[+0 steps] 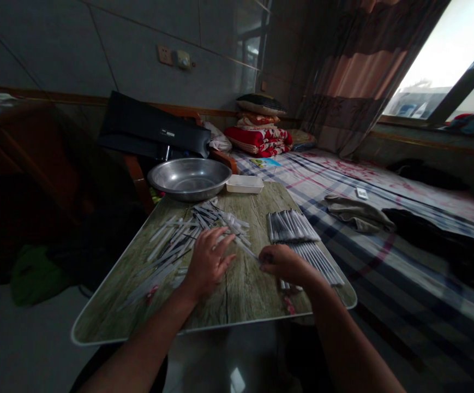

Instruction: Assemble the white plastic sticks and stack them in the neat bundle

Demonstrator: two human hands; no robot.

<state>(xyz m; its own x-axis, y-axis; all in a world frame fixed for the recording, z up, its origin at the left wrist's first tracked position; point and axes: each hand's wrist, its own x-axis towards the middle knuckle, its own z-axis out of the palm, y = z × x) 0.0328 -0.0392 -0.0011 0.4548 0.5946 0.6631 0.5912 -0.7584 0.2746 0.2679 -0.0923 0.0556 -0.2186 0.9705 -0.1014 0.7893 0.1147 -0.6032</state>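
Observation:
Loose thin pen-like sticks (175,237), white, clear and dark, lie in a messy pile on the left and middle of the small wood-patterned table (237,300). My left hand (207,262) is over the near right side of this pile, fingers spread. My right hand (277,257) is closed on the near end of a slim whitish stick (247,250), whose far end points toward the pile. Beside and partly under my right hand lie sticks in neat rows, a far bundle (292,225) and a nearer bundle (321,263). Whether the sticks are whole pens is too small to tell.
A wide metal basin (190,177) and a shallow white plastic tray (245,184) stand at the table's far edge. Behind them leans a black panel-like object (150,128). A bed with a checked sheet (306,185) borders the table on the right.

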